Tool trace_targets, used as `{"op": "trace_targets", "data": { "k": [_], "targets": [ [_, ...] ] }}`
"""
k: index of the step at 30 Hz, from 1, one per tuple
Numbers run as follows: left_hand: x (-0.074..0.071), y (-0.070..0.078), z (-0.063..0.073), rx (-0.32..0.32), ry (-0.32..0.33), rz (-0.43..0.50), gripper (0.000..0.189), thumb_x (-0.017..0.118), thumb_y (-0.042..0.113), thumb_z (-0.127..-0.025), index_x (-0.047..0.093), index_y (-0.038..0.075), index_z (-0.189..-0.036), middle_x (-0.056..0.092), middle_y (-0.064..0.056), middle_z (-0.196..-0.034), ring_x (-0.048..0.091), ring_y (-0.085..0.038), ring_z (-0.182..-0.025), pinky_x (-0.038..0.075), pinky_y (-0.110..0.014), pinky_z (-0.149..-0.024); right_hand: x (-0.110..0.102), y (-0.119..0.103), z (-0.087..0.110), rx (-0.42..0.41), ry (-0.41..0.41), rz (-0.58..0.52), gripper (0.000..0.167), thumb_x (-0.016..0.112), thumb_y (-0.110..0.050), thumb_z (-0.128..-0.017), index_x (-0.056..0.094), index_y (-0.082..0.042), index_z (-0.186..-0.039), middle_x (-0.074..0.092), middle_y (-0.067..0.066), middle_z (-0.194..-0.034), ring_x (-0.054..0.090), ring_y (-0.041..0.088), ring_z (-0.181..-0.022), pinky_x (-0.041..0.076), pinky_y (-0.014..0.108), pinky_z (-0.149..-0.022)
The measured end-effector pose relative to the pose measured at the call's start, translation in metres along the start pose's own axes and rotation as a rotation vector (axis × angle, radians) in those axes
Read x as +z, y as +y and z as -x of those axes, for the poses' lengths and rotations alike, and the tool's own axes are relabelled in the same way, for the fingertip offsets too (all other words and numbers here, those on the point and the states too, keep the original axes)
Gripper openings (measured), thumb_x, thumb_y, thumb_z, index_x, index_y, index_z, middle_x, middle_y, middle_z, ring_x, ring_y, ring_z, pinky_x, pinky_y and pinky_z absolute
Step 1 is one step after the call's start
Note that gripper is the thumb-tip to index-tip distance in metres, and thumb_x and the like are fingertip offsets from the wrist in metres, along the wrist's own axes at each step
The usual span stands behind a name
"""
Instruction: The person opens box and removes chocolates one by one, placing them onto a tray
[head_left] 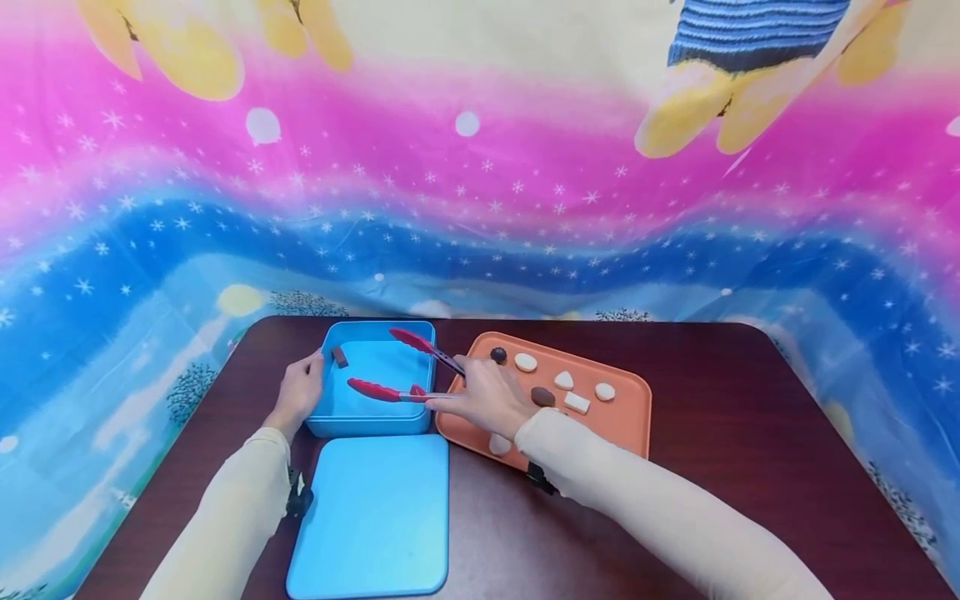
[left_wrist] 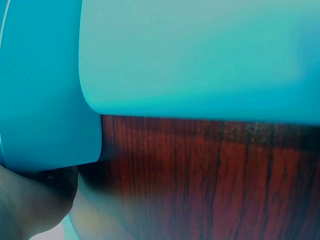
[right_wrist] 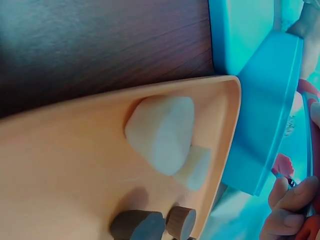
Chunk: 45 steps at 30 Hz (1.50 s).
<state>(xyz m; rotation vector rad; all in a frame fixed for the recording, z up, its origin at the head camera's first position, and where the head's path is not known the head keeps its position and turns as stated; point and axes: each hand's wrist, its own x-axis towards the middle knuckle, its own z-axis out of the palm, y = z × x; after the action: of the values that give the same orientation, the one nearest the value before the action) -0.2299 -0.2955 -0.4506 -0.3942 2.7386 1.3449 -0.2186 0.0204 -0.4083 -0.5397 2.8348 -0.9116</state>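
Note:
Red-tipped tongs [head_left: 378, 390] are in my right hand [head_left: 487, 396], which grips them near the orange tray's left end. Their two arms stand spread over the open blue box [head_left: 367, 426], with nothing between the tips. My left hand [head_left: 298, 390] holds the box at its left wall; in the left wrist view a finger [left_wrist: 35, 202] lies against the box's side. Inside the box, a small brown block [head_left: 340, 357] leans by the left wall. In the right wrist view, a large white piece [right_wrist: 170, 132] and a short brown cylinder [right_wrist: 181, 222] sit on the tray.
A flat blue lid [head_left: 371, 517] lies on the dark wooden table [head_left: 720, 500] just in front of the box. The orange tray [head_left: 626, 421] stands right of the box, bearing several white and brown pieces. A patterned cloth [head_left: 480, 192] hangs behind the table.

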Motion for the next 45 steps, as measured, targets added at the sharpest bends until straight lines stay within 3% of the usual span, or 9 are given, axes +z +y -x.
{"op": "trace_targets", "data": {
  "k": [8, 17, 24, 27, 39, 42, 45],
  "targets": [
    [0.000, 0.000, 0.000, -0.004, 0.001, 0.010, 0.060, 0.018, 0.038, -0.112, 0.021, 0.004, -0.160, 0.021, -0.025, -0.166, 0.020, -0.047, -0.154, 0.021, -0.063, -0.124, 0.011, -0.011, -0.014, -0.010, -0.022, 0.046, 0.085, 0.075, -0.062, -0.083, 0.051, -0.014, -0.149, 0.054, 0.000, -0.060, 0.047, 0.016, -0.044, 0.029, 0.025, -0.037],
    [0.000, 0.000, -0.002, -0.016, -0.011, -0.003, 0.060, 0.017, 0.040, -0.111, 0.019, 0.006, -0.161, 0.019, -0.023, -0.167, 0.018, -0.046, -0.154, 0.020, -0.063, -0.125, 0.020, -0.024, -0.027, 0.002, -0.020, 0.078, 0.082, 0.073, -0.060, -0.086, 0.050, -0.015, -0.150, 0.054, 0.004, -0.079, 0.048, 0.017, -0.053, 0.029, 0.025, -0.040],
    [-0.001, 0.003, 0.000, -0.017, -0.007, -0.008, 0.060, 0.017, 0.040, -0.111, 0.019, 0.006, -0.161, 0.020, -0.022, -0.167, 0.018, -0.046, -0.154, 0.020, -0.062, -0.125, 0.028, -0.030, -0.034, 0.013, -0.025, 0.119, 0.081, 0.073, -0.060, -0.086, 0.050, -0.016, -0.150, 0.067, 0.005, -0.114, 0.056, 0.014, -0.064, 0.036, 0.026, -0.043],
    [0.000, 0.003, 0.000, -0.014, -0.008, -0.009, 0.060, 0.016, 0.041, -0.111, 0.019, 0.007, -0.161, 0.019, -0.022, -0.167, 0.017, -0.045, -0.155, 0.020, -0.062, -0.125, 0.031, -0.033, -0.037, 0.026, -0.032, 0.109, 0.079, 0.073, -0.058, -0.086, 0.051, -0.017, -0.150, 0.067, 0.006, -0.120, 0.056, 0.015, -0.063, 0.036, 0.026, -0.042],
    [0.001, 0.002, -0.002, -0.010, 0.006, -0.015, 0.059, 0.017, 0.039, -0.112, 0.021, 0.006, -0.160, 0.021, -0.023, -0.166, 0.018, -0.046, -0.154, 0.020, -0.062, -0.125, 0.040, -0.034, -0.045, 0.034, -0.015, 0.151, 0.074, 0.072, -0.058, -0.087, 0.054, -0.021, -0.148, 0.068, 0.004, -0.122, 0.061, 0.015, -0.090, 0.047, 0.022, -0.051],
    [0.001, 0.002, -0.003, -0.014, 0.010, -0.013, 0.059, 0.017, 0.039, -0.112, 0.020, 0.006, -0.160, 0.021, -0.022, -0.166, 0.017, -0.045, -0.155, 0.019, -0.061, -0.125, 0.041, -0.035, -0.048, 0.022, -0.025, 0.186, 0.073, 0.071, -0.059, -0.087, 0.055, -0.022, -0.148, 0.071, 0.002, -0.122, 0.063, 0.014, -0.087, 0.047, 0.022, -0.049],
    [0.001, 0.001, -0.003, -0.023, 0.011, -0.015, 0.060, 0.017, 0.040, -0.112, 0.020, 0.006, -0.160, 0.021, -0.021, -0.167, 0.017, -0.045, -0.155, 0.019, -0.061, -0.125, 0.041, -0.036, -0.050, 0.011, -0.037, 0.214, 0.072, 0.071, -0.060, -0.087, 0.056, -0.022, -0.146, 0.073, 0.000, -0.107, 0.063, 0.013, -0.079, 0.047, 0.024, -0.047]
  ]
}}
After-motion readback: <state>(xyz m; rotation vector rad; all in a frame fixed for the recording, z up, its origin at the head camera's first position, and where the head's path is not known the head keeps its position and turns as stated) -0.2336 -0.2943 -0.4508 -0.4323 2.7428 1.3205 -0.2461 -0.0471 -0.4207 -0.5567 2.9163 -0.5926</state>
